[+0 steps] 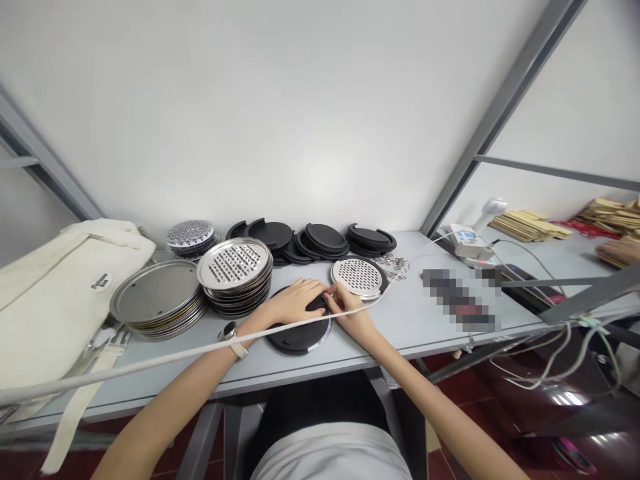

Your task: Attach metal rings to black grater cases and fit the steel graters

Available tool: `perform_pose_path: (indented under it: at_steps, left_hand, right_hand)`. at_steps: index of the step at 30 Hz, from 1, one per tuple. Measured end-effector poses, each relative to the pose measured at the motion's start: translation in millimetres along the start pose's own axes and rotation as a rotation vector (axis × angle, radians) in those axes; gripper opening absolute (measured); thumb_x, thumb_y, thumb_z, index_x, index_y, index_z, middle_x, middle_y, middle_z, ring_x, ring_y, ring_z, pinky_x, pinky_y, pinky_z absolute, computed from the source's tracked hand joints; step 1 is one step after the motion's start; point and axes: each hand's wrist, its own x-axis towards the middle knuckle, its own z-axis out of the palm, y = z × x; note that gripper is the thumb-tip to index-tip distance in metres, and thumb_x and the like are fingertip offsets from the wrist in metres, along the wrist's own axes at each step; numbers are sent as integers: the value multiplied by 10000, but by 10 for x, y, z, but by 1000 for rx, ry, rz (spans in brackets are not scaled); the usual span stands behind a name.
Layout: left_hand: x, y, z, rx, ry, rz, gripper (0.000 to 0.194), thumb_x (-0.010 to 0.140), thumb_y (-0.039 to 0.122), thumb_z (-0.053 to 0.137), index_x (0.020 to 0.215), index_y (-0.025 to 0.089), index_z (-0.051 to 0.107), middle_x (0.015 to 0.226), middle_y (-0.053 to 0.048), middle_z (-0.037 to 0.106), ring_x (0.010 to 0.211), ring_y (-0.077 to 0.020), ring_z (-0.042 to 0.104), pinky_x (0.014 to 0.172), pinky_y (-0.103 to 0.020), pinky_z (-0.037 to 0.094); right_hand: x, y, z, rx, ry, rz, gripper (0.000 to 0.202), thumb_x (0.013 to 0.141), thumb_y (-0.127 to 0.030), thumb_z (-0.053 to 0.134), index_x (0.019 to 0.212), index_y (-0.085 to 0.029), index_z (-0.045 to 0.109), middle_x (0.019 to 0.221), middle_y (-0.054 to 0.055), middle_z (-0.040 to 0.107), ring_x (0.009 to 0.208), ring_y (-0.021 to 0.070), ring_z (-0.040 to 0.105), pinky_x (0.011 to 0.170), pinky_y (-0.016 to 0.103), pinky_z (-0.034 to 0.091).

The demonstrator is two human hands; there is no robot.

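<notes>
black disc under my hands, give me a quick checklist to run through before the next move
1. Left hand on the black disc: ok, lying over its far part.
2. Right hand at the disc: ok, fingertips meet its far right edge.
3. Anything small between the right fingertips: cannot tell.
4. Disc wholly on the table: ok, inside the near edge.
5. Sight line free of the white cable: not ok, it crosses in front of disc and right hand.

1. Likely a workshop: metal-framed bench (pixel 405 327).
2. Batches of like parts: grater plates (pixel 235 263) at eleven o'clock, black discs (pixel 325 235) at twelve.
3. Two o'clock: another person's hand (pixel 627 251) beside piled tan pieces (pixel 607 218).
</notes>
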Motion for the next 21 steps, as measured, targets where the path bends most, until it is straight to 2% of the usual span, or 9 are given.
perform_pose_path:
  at_steps: [7,14,21]
  left_hand:
    - [48,26,-10,-44,12,-48,183,887,280,512,1046,189,518,1037,-69,583,972,-233,547,932,-387,402]
    - [23,72,-53,-95,15,-89,205,896,282,513,1079,190,517,1085,-73,586,1020,-237,540,926,-379,409]
    - [32,75,-67,-129,13,-92,197,873,265,527,1059,199,532,1063,-57,593,1010,-229,545,949,-381,395]
  right_hand:
    - [35,76,43,0,-9,-17,93,883,-268,463,805,-217,462,579,-51,461,502,123,442,503,243,346]
    - [11,65,42,2,-7,23,57,876,-262,491,851,-213,478,597,-55,467,522,127,461,517,242,357]
    - [30,94,56,-43,10,-4,175,888,-276,459,726,-214,443,611,-29,493,536,126,462,520,246,350]
